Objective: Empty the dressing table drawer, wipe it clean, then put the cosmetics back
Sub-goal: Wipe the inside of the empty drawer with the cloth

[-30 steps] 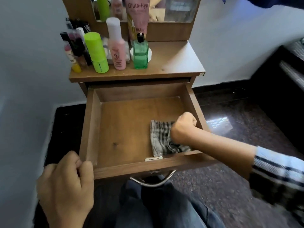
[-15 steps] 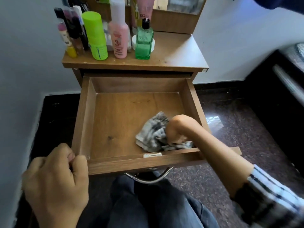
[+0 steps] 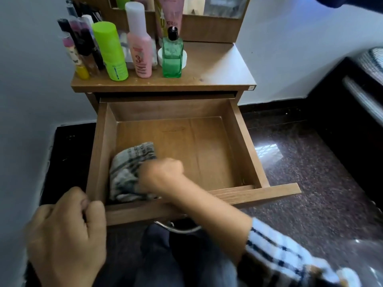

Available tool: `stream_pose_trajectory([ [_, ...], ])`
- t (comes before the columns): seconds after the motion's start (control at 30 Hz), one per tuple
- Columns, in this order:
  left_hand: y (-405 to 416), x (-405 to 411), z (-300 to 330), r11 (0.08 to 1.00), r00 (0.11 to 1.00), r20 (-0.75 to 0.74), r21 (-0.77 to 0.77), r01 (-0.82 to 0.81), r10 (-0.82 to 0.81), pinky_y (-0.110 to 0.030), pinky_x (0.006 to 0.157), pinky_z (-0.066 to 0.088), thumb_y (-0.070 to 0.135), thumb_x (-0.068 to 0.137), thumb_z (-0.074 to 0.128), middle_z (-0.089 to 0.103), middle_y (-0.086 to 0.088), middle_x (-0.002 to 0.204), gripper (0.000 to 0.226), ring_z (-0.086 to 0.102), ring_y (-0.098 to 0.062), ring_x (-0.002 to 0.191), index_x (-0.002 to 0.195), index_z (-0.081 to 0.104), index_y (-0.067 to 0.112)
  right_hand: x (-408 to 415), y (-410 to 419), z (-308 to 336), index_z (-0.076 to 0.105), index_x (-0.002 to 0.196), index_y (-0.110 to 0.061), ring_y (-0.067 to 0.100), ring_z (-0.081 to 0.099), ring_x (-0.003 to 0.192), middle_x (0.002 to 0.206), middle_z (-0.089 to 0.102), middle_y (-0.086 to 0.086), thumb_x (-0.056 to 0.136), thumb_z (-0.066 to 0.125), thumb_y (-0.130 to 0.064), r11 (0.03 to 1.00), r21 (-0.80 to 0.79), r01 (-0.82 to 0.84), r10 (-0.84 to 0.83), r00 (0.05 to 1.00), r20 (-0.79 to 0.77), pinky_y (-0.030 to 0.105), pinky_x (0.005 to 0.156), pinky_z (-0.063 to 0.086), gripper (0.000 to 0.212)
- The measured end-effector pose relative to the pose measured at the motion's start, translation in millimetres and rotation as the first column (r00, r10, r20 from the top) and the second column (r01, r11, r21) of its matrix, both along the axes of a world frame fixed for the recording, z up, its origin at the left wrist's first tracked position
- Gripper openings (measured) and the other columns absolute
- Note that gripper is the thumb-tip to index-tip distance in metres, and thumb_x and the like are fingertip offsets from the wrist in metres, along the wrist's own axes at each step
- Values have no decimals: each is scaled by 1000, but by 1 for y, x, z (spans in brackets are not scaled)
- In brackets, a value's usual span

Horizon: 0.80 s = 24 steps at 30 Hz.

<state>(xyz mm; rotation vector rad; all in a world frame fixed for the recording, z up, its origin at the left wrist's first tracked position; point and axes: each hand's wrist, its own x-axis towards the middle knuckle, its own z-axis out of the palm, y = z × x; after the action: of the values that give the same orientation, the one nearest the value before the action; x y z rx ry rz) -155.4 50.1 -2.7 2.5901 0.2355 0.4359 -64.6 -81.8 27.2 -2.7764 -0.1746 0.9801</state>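
Drawer [image 3: 246, 141] right half free; cloth [image 3: 128, 170], right hand [image 3: 161, 177] fill front-left corner

We record a dark speckled floor [image 3: 310, 193], polished, to the right of the right hand [image 3: 161, 177], with a bright patch of reflected light [image 3: 267, 152] beyond that hand. A white wall [image 3: 290, 48] rises farther back, and also stands left of the left hand [image 3: 66, 235]. A dark cabinet [image 3: 352, 121] stands far right. Dark trousers [image 3: 165, 255] lie below, between both hands. A striped sleeve [image 3: 279, 257] sits behind the right hand.
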Motion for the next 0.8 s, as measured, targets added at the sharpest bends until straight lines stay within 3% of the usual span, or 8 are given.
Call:
stream_pose_trajectory([
  [0.2, -5, -3, 6, 999, 999, 4, 35, -34, 34, -42, 54, 39, 35, 79, 30, 38, -6, 49, 26, 40, -29, 57, 59, 28, 20, 0, -89, 12, 55, 124, -10, 31, 54, 119, 131, 56, 9, 94, 45, -26, 943, -331, 37, -67, 995, -78, 36, 88, 44, 36],
  [0.3, -6, -4, 7, 997, 999, 28, 79, -22, 20, -36, 54, 31, 32, 80, 30, 35, 0, 48, 27, 35, -24, 56, 59, 31, 16, -7, -113, 10, 58, 122, -10, 29, 54, 120, 129, 57, 8, 94, 45, -20, 905, -421, 69, -66, 998, 20, 32, 86, 45, 32],
  [0.4, -8, -5, 12, 997, 998, 60, 77, -26, 21, -34, 55, 28, 32, 80, 30, 29, 5, 49, 25, 32, -21, 57, 60, 30, 16, -8, -123, 3, 60, 112, -8, 28, 59, 106, 121, 54, 7, 91, 51, -10, 950, -311, 40, 15, 985, 171, 30, 73, 43, 23],
  [0.53, -11, -5, 14, 995, 997, 74, 89, -38, 32, -32, 56, 25, 30, 79, 32, 27, 8, 50, 23, 30, -18, 57, 60, 29, 17, -3, -130, -1, 39, 134, -14, 31, 60, 96, 124, 36, 6, 89, 50, 0, 981, -80, -178, 187, 973, 135, 42, 86, 50, 48],
  [0.6, -11, -5, 14, 994, 996, 81, 96, -44, 37, -32, 56, 26, 28, 79, 33, 26, 8, 50, 22, 30, -18, 57, 61, 29, 17, -2, -129, -2, 29, 141, -22, 30, 56, 104, 122, 38, 6, 94, 48, -10, 980, -27, -198, 199, 961, 191, 44, 91, 47, 52],
  [0.7, -13, -5, 13, 994, 996, 77, 94, -59, 51, -32, 57, 26, 27, 78, 36, 27, 9, 49, 21, 31, -18, 57, 61, 29, 18, 3, -116, -6, 21, 147, -38, 29, 47, 116, 132, 32, 6, 97, 44, -23, 964, -65, -259, 264, 961, 87, 44, 100, 43, 56],
  [0.8, -13, -5, 13, 992, 995, 74, 100, -78, 70, -32, 58, 25, 21, 78, 40, 26, 10, 49, 21, 30, -17, 58, 61, 28, 19, 17, -89, 3, 33, 145, -28, 26, 48, 117, 136, 35, 8, 99, 37, -21, 937, -54, -345, 344, 939, -26, 36, 101, 40, 47],
])
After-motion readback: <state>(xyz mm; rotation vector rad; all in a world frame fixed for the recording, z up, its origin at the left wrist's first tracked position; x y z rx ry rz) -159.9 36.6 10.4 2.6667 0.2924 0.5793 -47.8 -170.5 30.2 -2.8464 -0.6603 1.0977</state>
